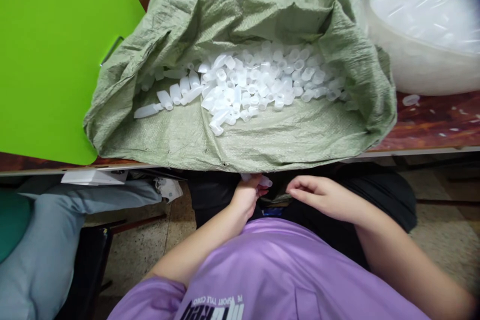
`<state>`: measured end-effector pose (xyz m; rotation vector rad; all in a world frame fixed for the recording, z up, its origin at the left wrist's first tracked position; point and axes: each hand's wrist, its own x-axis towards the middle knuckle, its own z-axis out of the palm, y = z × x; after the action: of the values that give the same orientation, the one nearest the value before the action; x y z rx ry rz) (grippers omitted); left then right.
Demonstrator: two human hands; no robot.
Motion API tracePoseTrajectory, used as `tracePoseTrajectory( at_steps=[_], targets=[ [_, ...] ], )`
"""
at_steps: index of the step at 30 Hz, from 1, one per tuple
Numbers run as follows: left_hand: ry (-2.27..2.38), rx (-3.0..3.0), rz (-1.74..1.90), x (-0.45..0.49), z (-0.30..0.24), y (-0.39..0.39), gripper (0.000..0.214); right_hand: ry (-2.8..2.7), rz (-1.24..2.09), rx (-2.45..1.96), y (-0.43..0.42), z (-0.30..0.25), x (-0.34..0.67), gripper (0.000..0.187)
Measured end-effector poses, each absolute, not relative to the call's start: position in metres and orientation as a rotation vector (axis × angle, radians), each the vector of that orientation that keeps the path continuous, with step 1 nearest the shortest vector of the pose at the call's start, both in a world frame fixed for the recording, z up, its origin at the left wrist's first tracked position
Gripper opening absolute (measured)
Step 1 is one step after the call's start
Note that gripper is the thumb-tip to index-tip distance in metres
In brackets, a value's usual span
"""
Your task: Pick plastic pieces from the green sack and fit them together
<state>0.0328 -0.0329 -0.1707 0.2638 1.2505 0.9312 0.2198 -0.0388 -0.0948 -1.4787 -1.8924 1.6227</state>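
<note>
My left hand (248, 194) is closed around a small white plastic piece (264, 180) just below the table edge, over my lap. My right hand (321, 195) hovers beside it, fingers curled and pinched together; what they hold, if anything, is hidden. Above both hands an open green woven sack (240, 145) lies on the table, with a heap of several small translucent white plastic tubes (247, 85) inside it. The two hands are a few centimetres apart and below the sack's front fold.
A bright green board (48, 55) covers the table's left part. A large clear bag of white plastic parts (423, 30) stands at the right, one loose tube (410, 100) near it on the brown tabletop (431, 125). A grey cushion (75, 210) sits at lower left.
</note>
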Motion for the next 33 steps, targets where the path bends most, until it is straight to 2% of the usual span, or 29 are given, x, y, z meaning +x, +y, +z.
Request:
tracePoseTrajectory(
  at_steps=[2,6,8,10,12,17,25,28,31,33],
  targets=[
    [1.25,0.302,0.895,0.033,-0.17,-0.033,0.024,-1.929,1.358,-1.358,-0.032,-0.063,0.222,0.024],
    [1.256,0.343,0.866,0.035,-0.172,-0.034,0.026,-1.889,0.386,-1.619,0.012,-0.027,0.219,0.019],
    [1.248,0.355,0.867,0.036,-0.173,-0.034,0.028,-2.042,0.183,-1.744,0.041,-0.025,0.211,0.026],
    [1.243,0.36,0.865,0.036,-0.173,-0.035,0.03,-2.138,0.116,-1.766,0.065,-0.028,0.199,0.036],
    [1.239,0.363,0.858,0.035,-0.173,-0.036,0.031,-2.204,0.092,-1.763,0.081,-0.032,0.185,0.042],
    [1.185,0.329,0.865,0.03,-0.169,-0.038,0.032,-2.239,0.055,-1.832,0.095,-0.042,0.172,0.028],
    [1.063,0.276,0.814,0.025,-0.159,-0.035,0.024,-2.256,0.099,-1.747,0.086,-0.038,0.178,0.028],
    [1.024,0.221,0.789,0.019,-0.152,-0.035,0.02,-2.199,0.291,-1.428,0.053,-0.022,0.186,0.031],
    [0.956,0.213,0.716,0.011,-0.145,-0.035,0.018,-2.364,0.736,-1.083,0.005,-0.022,0.2,0.023],
    [0.907,0.235,0.633,0.009,-0.142,-0.036,0.017,-2.444,0.884,-1.142,-0.023,-0.036,0.209,0.021]
  ],
)
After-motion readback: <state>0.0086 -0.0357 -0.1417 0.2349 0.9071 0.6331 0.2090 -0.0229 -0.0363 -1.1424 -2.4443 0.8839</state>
